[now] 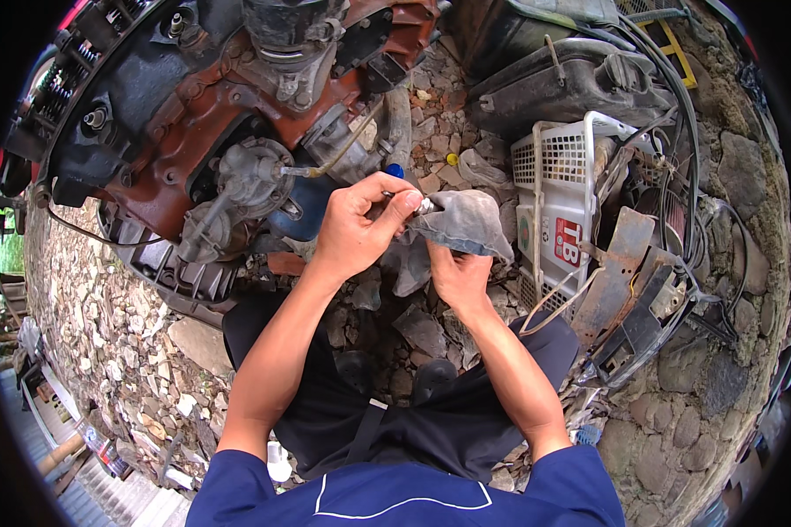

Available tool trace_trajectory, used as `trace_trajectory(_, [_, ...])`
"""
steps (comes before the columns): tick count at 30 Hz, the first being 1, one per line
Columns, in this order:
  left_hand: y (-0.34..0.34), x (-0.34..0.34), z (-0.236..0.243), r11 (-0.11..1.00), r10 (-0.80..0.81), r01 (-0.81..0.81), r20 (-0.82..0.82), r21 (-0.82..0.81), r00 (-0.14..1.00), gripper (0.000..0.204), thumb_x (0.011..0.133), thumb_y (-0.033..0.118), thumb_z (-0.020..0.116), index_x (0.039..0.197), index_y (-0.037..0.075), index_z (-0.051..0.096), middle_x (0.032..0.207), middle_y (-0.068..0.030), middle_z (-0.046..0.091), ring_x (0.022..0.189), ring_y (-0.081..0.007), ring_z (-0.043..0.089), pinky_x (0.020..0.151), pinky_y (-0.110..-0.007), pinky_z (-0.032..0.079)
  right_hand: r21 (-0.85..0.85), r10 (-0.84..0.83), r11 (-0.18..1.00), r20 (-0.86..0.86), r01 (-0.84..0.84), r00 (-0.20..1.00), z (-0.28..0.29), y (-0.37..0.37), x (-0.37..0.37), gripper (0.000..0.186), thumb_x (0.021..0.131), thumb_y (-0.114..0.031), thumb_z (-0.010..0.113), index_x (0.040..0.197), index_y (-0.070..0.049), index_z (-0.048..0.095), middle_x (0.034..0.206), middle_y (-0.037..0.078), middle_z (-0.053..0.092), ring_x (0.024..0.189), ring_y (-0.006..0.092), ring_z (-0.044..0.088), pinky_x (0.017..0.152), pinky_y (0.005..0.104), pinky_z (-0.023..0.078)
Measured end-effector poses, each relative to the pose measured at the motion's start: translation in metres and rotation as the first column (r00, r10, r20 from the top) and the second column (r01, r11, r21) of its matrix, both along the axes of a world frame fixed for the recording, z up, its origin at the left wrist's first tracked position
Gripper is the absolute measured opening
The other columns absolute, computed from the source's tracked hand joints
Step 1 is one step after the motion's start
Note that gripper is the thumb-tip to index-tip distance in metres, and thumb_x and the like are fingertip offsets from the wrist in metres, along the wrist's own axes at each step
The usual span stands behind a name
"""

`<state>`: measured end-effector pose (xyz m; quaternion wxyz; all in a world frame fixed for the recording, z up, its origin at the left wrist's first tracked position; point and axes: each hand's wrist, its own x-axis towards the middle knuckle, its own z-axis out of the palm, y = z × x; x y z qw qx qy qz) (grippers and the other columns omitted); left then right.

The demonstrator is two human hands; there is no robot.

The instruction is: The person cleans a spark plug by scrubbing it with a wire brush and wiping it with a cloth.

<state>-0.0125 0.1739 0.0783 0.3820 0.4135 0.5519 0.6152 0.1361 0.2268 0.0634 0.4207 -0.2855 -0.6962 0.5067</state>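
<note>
My left hand (pixel 360 224) is closed, thumb against fingers, on a small slim metal part with a shiny end (pixel 425 205). Most of that part is hidden by the fingers and cloth, so its exact kind does not show. A dirty grey rag (pixel 466 220) is bunched in my right hand (pixel 461 274), whose fingers are mostly covered by it. The rag touches the metal part's shiny end. Both hands are close together above the stony ground, in front of a red-brown and black engine (pixel 163 162).
The engine with its fuel pump (pixel 250 171) stands at the far left. On the right are a white plastic basket (pixel 558 158) of parts, a rusty metal plate (pixel 620 272) and black cables (pixel 696 176). A dirty black housing (pixel 571 83) lies behind. Loose stones (pixel 105 325) cover the ground.
</note>
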Motion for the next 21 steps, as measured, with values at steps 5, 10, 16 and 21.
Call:
trace_trajectory(5, [0.002, 0.004, -0.009, 0.99, 0.025, 0.012, -0.259, 0.141, 0.966, 0.014, 0.089, 0.011, 0.065, 0.092, -0.002, 0.063, 0.078, -0.0023, 0.066, 0.069, -0.0068, 0.058, 0.063, -0.021, 0.046, -0.392, -0.066, 0.92, -0.116, 0.015, 0.991, 0.002, 0.006, -0.004, 0.01, 0.089, -0.012, 0.059, 0.091, -0.002, 0.063, 0.081, -0.002, 0.06, 0.071, 0.0057, 0.051, 0.063, 0.0236, 0.042])
trace_trajectory(10, [0.003, 0.01, -0.008, 0.997, 0.036, -0.016, -0.269, 0.077, 0.963, 0.012, 0.09, 0.011, 0.064, 0.092, 0.0, 0.063, 0.075, -0.0008, 0.063, 0.068, -0.0051, 0.055, 0.061, -0.021, 0.044, -0.326, -0.105, 0.939, 0.02, 0.105, 0.994, 0.0, 0.002, -0.003, 0.016, 0.091, -0.016, 0.059, 0.097, -0.001, 0.062, 0.084, 0.001, 0.062, 0.076, 0.008, 0.053, 0.068, 0.0258, 0.043])
trace_trajectory(16, [0.003, 0.011, -0.001, 0.999, 0.041, -0.038, -0.161, 0.025, 0.986, 0.013, 0.092, 0.013, 0.062, 0.092, 0.0, 0.062, 0.073, 0.0005, 0.06, 0.066, -0.0036, 0.051, 0.058, -0.02, 0.041, -0.025, -0.103, 0.995, -0.065, 0.101, 0.993, -0.006, -0.001, -0.008, 0.01, 0.091, -0.008, 0.055, 0.096, -0.001, 0.058, 0.088, 0.006, 0.058, 0.081, 0.0166, 0.054, 0.073, 0.0316, 0.044])
trace_trajectory(21, [0.007, 0.01, -0.012, 0.978, 0.117, -0.055, -0.31, 0.203, 0.944, 0.014, 0.091, 0.014, 0.063, 0.092, 0.0, 0.062, 0.076, -0.0008, 0.062, 0.068, -0.0042, 0.054, 0.062, -0.02, 0.044, -0.044, -0.075, 0.996, -0.082, 0.071, 0.994, -0.006, 0.002, -0.008, 0.015, 0.078, -0.002, 0.059, 0.093, -0.001, 0.059, 0.085, 0.006, 0.058, 0.077, 0.0156, 0.054, 0.069, 0.0316, 0.045])
